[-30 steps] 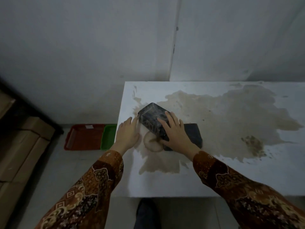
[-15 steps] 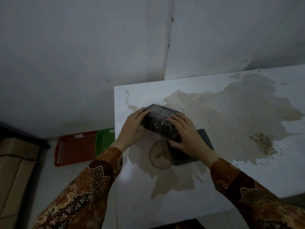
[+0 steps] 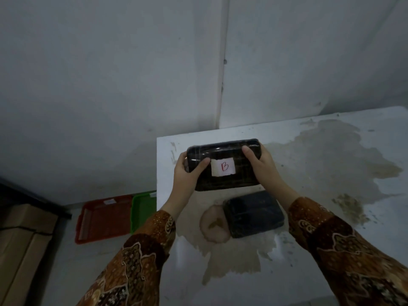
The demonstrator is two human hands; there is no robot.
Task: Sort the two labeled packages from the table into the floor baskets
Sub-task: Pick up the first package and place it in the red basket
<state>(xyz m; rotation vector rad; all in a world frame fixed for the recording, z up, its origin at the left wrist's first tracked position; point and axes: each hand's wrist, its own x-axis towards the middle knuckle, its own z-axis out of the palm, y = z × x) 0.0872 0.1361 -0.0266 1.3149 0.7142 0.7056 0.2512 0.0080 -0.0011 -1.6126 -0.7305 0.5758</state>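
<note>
A black wrapped package (image 3: 229, 180) is held up above the table, tilted toward me, and its white label (image 3: 223, 166) reads a red "B". My left hand (image 3: 187, 173) grips its left end and my right hand (image 3: 262, 166) grips its right end. A second black package (image 3: 254, 214) lies flat on the white stained table (image 3: 320, 250) just below the lifted one; no label shows on it. On the floor left of the table stand a red basket (image 3: 103, 219) and a green basket (image 3: 142, 210), the green one partly hidden by the table edge.
Cardboard boxes (image 3: 19, 246) are stacked at the far left beside the red basket. A grey wall runs close behind the table and baskets. A brown stain covers much of the tabletop.
Both hands have lifted the upper package off the lower one and turned it over, so its "B" label now faces me. The lower package stays on the table.
</note>
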